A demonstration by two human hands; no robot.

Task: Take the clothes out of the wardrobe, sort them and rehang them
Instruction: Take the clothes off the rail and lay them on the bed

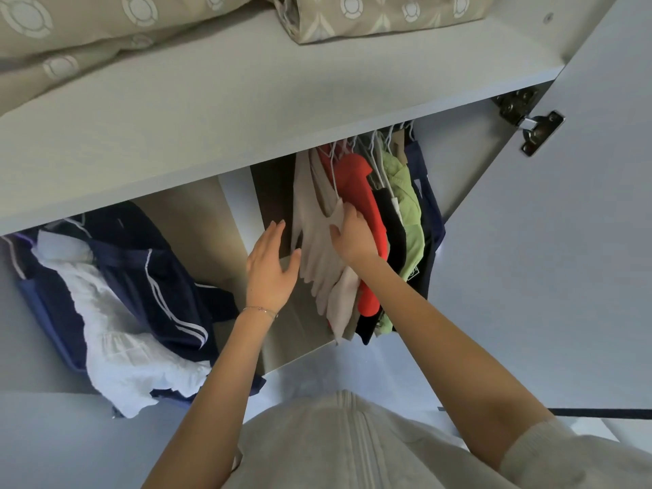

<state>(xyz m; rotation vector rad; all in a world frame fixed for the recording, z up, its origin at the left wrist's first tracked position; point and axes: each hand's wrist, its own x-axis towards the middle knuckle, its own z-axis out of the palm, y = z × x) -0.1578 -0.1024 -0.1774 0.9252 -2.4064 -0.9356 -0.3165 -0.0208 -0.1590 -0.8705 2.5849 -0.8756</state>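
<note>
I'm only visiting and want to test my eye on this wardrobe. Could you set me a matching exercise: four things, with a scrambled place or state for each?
Things:
1. beige top
2. patterned bedding
3. navy white-striped garment
4. green shirt

Places or states:
A. on the top shelf
B. in the left compartment
C. gripped by the right hand
D. hanging just right of the black garment

Pairs: 1-C, 2-A, 3-B, 4-D.

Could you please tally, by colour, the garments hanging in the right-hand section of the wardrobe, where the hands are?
beige top: 1
red garment: 1
black garment: 1
green garment: 1
navy garment: 1
Total: 5 that can be told apart; others may hang hidden between them.
</note>
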